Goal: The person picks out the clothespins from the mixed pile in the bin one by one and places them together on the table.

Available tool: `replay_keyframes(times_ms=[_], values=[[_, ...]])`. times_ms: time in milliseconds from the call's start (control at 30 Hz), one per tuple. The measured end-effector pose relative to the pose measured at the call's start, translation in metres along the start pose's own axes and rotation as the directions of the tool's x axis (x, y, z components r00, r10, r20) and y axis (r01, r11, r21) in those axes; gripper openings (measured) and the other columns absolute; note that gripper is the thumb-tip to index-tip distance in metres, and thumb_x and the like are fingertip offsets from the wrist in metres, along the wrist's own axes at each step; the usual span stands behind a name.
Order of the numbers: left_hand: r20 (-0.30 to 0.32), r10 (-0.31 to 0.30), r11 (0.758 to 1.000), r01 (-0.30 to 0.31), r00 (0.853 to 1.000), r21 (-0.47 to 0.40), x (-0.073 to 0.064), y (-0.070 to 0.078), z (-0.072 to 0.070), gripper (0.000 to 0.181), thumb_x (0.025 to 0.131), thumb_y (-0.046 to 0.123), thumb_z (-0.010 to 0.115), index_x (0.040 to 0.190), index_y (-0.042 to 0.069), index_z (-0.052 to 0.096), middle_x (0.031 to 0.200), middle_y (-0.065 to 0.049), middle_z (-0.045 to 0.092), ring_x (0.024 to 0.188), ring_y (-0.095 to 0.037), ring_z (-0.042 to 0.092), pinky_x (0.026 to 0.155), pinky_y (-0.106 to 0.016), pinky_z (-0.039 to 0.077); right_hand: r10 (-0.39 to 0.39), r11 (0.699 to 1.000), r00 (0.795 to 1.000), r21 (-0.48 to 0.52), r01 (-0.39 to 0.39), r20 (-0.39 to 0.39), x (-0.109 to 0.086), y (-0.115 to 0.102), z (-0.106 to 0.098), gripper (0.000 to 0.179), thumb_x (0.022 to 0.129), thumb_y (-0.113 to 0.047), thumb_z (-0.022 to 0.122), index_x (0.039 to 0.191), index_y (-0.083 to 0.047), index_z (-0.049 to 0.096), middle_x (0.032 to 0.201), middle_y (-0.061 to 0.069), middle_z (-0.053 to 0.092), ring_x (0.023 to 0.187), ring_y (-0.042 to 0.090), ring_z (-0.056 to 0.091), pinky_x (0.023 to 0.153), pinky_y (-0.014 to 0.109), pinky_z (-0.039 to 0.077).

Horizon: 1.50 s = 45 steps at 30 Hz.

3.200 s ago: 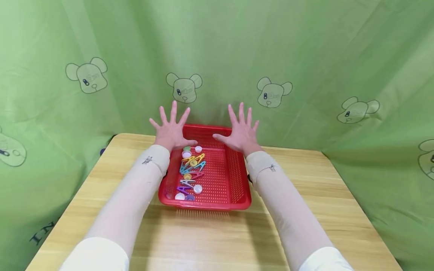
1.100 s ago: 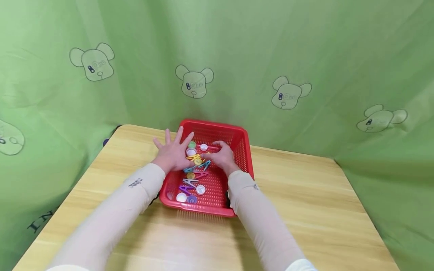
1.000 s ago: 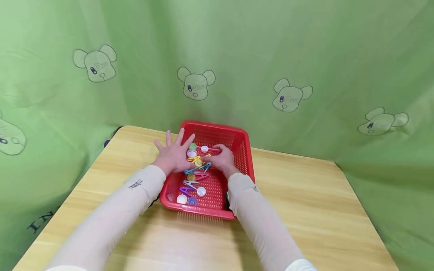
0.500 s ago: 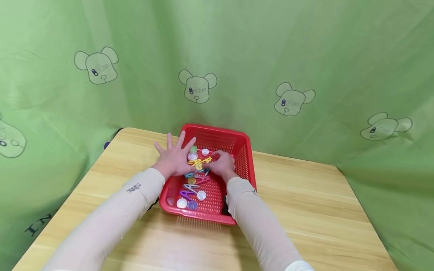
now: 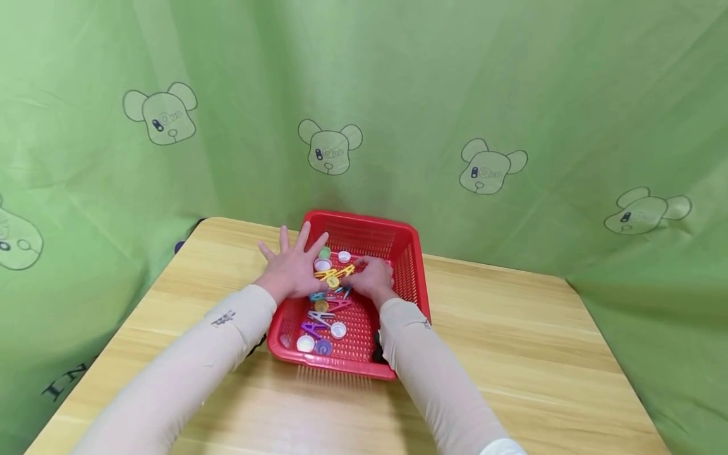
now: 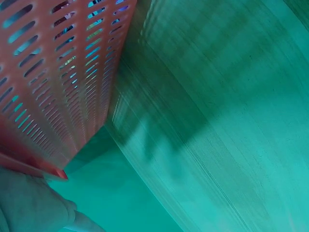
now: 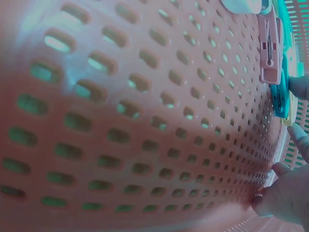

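Note:
A red perforated plastic basket (image 5: pixel 348 365) stands on the wooden table, with small clothespins and bottle caps along its left half. My left hand (image 5: pixel 291 268) lies over the basket's left rim, fingers spread and thumb reaching inside. In the left wrist view, part of this hand (image 6: pixel 34 205) shows below the basket's outer wall. Inside the basket, my right hand (image 5: pixel 373 278) has its thumb and index finger about a yellow clothespin (image 5: pixel 346 271), seemingly pinching it. A teal clothespin (image 7: pixel 281 99) and a pink clothespin (image 7: pixel 271 50) lie near these fingers in the right wrist view.
Nearer the basket's front lie a white clothespin (image 5: pixel 321 318), a purple clothespin (image 5: pixel 312 329), a white cap (image 5: pixel 338 330) and a purple cap (image 5: pixel 323 347). A green cap (image 5: pixel 324 253) lies toward the back. Green curtain (image 5: pixel 409 95) hangs behind the table (image 5: pixel 500 328).
Both hands have come down from above the basket: the left onto its rim, the right inside it. Over the last second, the right thumb and index finger have closed about the yellow clothespin.

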State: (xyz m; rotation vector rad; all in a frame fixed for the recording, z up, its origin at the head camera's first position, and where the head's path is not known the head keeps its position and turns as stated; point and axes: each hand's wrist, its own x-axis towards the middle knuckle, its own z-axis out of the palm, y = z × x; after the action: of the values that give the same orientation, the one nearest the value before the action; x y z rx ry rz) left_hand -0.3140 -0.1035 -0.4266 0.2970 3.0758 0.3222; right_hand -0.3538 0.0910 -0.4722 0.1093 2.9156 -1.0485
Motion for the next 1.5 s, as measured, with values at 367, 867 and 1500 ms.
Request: replay_keyframes(times_ms=[367, 867, 1500], values=[[0.013, 0.001, 1.000, -0.001, 1.000, 0.006, -0.001, 0.003, -0.003, 0.108, 0.079, 0.066, 0.069, 0.162, 0.031, 0.010, 0.166, -0.011, -0.011, 0.142, -0.057, -0.010, 0.091, -0.087, -0.002, 0.022, 1.000, 0.999, -0.017, -0.021, 0.034, -0.002, -0.004, -0.004, 0.054, 0.069, -0.040, 0.091, 0.111, -0.013, 0.072, 0.102, 0.003, 0.063, 0.105, 0.026, 0.046, 0.094, 0.046, 0.043], [0.068, 0.013, 0.999, -0.010, 0.998, -0.042, -0.002, 0.001, -0.005, 0.107, 0.080, 0.060, 0.071, 0.162, 0.031, 0.008, 0.164, -0.017, -0.017, 0.144, -0.055, -0.005, 0.093, -0.086, -0.004, -0.071, 0.997, 0.997, -0.030, 0.072, 0.030, 0.002, -0.002, -0.005, 0.053, 0.066, -0.034, 0.094, 0.104, -0.007, 0.069, 0.096, 0.003, 0.062, 0.089, 0.021, 0.057, 0.081, 0.037, 0.053], [0.046, 0.056, 0.991, -0.050, 0.997, -0.125, 0.001, -0.006, -0.005, 0.098, 0.084, 0.049, 0.071, 0.162, 0.022, 0.017, 0.164, -0.019, -0.013, 0.145, -0.052, -0.007, 0.109, -0.072, 0.002, -0.147, 0.983, 0.988, -0.104, 0.150, 0.036, 0.006, -0.015, -0.016, 0.053, 0.065, -0.036, 0.093, 0.103, -0.007, 0.068, 0.096, 0.003, 0.063, 0.089, 0.021, 0.057, 0.079, 0.036, 0.053]])
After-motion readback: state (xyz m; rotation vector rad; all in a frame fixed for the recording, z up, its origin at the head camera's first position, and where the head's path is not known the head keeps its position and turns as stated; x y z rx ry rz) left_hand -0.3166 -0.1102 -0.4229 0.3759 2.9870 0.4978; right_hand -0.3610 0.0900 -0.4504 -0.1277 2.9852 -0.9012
